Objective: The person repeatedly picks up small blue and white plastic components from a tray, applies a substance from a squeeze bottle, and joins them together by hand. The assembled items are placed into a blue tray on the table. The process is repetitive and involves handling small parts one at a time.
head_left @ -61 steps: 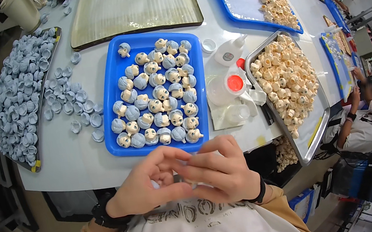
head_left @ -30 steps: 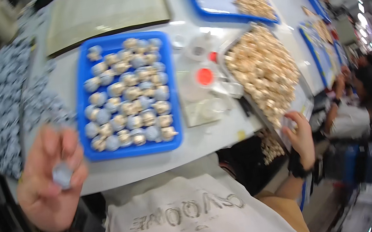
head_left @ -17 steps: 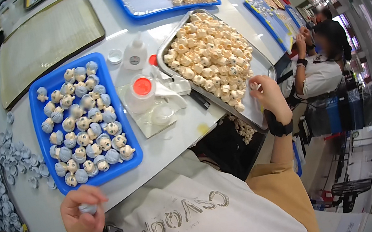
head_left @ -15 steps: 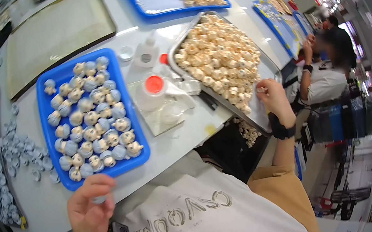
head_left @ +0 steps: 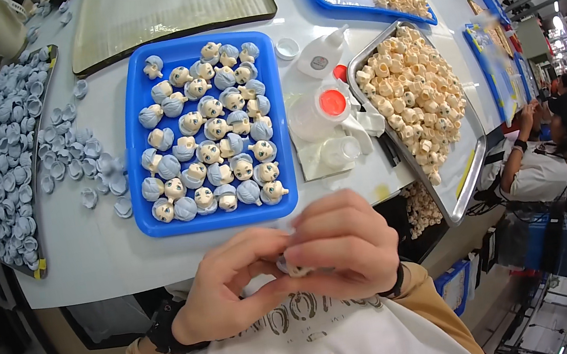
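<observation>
My left hand (head_left: 231,287) and my right hand (head_left: 347,241) meet in front of my chest, fingers closed around one small doll head (head_left: 297,270). Cream and blue-grey parts of it show between the fingertips; the rest is hidden by them, and the right fingers are slightly blurred. Just beyond my hands lies a blue tray (head_left: 219,219) with rows of doll heads, cream faces with blue-grey hair. To the right, a metal tray (head_left: 465,180) bears a heap of cream head parts (head_left: 412,92). Loose blue-grey hair pieces (head_left: 72,148) are scattered left of the blue tray.
A tray of hair pieces (head_left: 11,162) stands far left. Between the trays are a white squeeze bottle (head_left: 322,56), a red-topped bottle (head_left: 311,116) and a small clear cup (head_left: 339,152). An empty-looking framed tray (head_left: 172,4) and another blue tray (head_left: 325,1) lie behind. A co-worker (head_left: 543,160) sits right.
My right hand has come from the metal tray to my chest. My left hand, which held a blue-grey piece near the blue tray, has moved right to meet it. The view has shifted.
</observation>
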{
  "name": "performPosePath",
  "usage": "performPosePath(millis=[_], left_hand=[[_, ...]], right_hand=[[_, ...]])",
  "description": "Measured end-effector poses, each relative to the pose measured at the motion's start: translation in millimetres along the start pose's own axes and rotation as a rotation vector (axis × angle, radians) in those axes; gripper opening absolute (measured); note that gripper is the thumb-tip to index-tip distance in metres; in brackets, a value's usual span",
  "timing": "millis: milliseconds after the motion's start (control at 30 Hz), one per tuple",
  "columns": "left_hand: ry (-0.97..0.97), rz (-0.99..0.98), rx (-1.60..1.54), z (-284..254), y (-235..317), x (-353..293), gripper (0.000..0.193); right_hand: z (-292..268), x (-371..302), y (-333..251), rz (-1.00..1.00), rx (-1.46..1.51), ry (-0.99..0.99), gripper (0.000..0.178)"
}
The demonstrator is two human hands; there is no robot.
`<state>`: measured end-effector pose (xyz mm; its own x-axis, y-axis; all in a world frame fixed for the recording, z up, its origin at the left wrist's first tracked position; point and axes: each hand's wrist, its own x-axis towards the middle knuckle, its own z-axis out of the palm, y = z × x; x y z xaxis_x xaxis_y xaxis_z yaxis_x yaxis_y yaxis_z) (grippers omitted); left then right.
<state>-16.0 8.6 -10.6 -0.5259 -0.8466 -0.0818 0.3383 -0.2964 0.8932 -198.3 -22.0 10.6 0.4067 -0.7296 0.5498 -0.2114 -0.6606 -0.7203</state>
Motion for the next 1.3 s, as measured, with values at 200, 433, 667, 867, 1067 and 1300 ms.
performPosePath(millis=[200,433,667,867,1067,1300], left_hand=[[0.012,-0.082,-0.156,-3.8,-5.0,-1.3,0.035],[0.025,-0.171,-0.259,-4.9,-2.0,3.6,0.032],[0.061,-0.189,-0.326,-6.7,-2.4,4.3,0.031],[0.05,-0.11,-0.254,-6.1,-7.6,6.5,0.034],[0.041,-0.213,-0.279,-12.5,-0.5,-0.5,0.033],[0.115,-0.183,-0.283,-11.3,1.6,0.0,0.038]], right_hand=[[3.1,-6.5,7.1,0.062,-0.038,0.037,0.038],[0.6,-10.7,9.0,0.021,-0.17,-0.05,0.037],[-3.0,-7.1,8.8,0.076,-0.079,-0.119,0.041],[-26.7,-8.3,6.9,0.158,-0.055,-0.084,0.036],[-66.2,2.7,12.6,0.442,-0.535,0.015,0.026],[-66.2,1.0,30.7,0.412,-0.586,-0.117,0.026]])
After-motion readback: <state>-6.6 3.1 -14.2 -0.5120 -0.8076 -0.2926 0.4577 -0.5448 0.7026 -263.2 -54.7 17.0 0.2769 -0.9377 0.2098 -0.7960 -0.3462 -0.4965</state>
